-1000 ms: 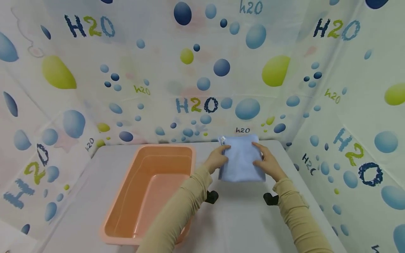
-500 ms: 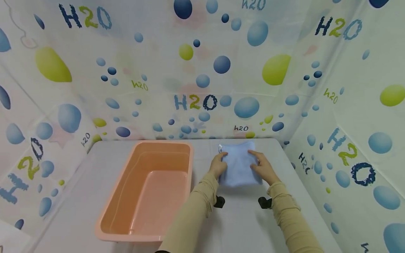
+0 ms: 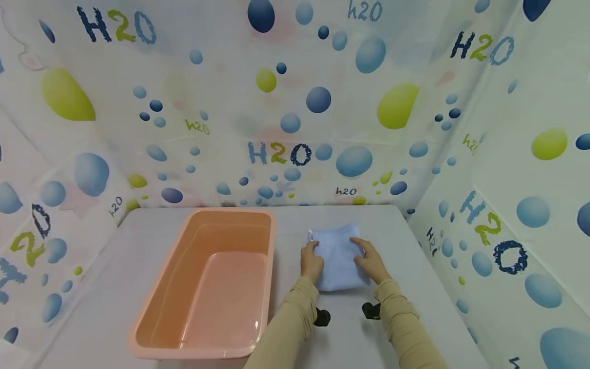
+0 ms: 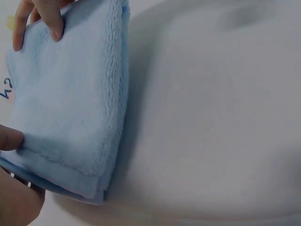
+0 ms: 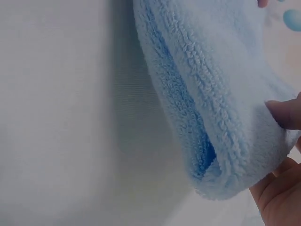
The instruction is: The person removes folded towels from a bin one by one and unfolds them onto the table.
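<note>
Item: folded light-blue fleece towel, lying on the grey table just right of the empty peach plastic tub. Long axis runs away from the person. 2 hands flank it equally: left hand pinches the left edge, right hand pinches the right edge.

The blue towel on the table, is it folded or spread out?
Folded. The blue towel shows stacked fleece layers at its edge in both wrist views, held between the left hand and right hand.
</note>
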`<move>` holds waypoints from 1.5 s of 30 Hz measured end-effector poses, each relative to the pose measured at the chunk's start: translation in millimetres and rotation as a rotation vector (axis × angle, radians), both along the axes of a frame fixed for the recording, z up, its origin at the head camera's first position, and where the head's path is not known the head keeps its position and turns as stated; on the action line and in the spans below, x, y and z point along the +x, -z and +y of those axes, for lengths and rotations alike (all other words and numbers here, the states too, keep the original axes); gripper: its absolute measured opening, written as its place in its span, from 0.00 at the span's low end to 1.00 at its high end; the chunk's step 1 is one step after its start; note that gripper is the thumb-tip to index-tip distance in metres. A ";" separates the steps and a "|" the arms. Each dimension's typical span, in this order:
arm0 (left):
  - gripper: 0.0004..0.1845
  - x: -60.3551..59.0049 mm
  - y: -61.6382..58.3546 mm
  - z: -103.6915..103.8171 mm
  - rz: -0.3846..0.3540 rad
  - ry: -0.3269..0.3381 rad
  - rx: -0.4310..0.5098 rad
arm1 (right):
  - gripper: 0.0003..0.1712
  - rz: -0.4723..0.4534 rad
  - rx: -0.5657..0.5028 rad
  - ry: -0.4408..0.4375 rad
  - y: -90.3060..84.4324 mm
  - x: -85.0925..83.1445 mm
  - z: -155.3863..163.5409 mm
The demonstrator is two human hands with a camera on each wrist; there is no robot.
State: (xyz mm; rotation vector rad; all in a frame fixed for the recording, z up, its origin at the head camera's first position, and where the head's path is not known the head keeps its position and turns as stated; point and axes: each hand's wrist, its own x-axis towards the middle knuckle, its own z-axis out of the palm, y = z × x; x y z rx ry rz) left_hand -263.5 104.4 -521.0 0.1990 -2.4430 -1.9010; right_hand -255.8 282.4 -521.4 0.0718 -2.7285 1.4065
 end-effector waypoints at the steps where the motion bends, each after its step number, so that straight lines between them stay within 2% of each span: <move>1: 0.33 1.5 5.1 -1.7 0.008 -0.001 0.000 | 0.34 -0.006 -0.008 0.005 5.3 1.4 -1.2; 4: 0.34 5.0 18.1 -7.4 0.042 0.018 -0.007 | 0.34 -0.021 -0.048 0.034 18.0 5.0 -5.1; 7: 0.35 5.4 28.2 -13.7 0.042 0.042 0.001 | 0.34 -0.026 -0.071 0.057 27.6 7.1 -8.6; 9: 0.35 4.6 33.6 -18.4 0.031 0.030 0.017 | 0.35 -0.025 -0.082 0.060 32.2 7.5 -11.3; 12: 0.34 2.8 39.6 -25.4 0.012 0.001 0.053 | 0.34 -0.002 -0.065 0.051 37.9 7.6 -14.5; 16: 0.34 -0.3 44.8 -31.0 0.017 0.017 0.076 | 0.33 0.050 -0.031 0.059 43.8 7.3 -17.8; 20: 0.32 -3.1 49.7 -34.8 0.053 0.040 -0.012 | 0.34 0.077 0.023 0.080 49.9 5.5 -21.9; 25: 0.31 -5.6 54.5 -36.5 0.079 0.027 -0.149 | 0.35 0.042 0.033 0.097 54.2 3.8 -26.8; 31: 0.31 -5.7 54.9 -36.6 0.076 0.053 -0.171 | 0.34 0.076 0.107 0.133 58.6 3.0 -29.3; 35: 0.29 -4.5 56.7 -35.8 0.104 0.057 -0.202 | 0.31 0.086 0.270 0.140 62.7 8.1 -31.6; 38: 0.28 -3.9 58.2 -35.6 0.136 0.054 -0.232 | 0.27 0.039 0.420 0.174 65.8 12.3 -34.3; 40: 0.27 -2.9 58.4 -35.8 0.151 0.051 -0.255 | 0.26 -0.009 0.468 0.201 67.2 14.4 -35.7; 45: 0.25 0.9 57.5 -36.7 0.131 0.049 -0.348 | 0.27 -0.094 0.445 0.246 68.1 17.8 -36.8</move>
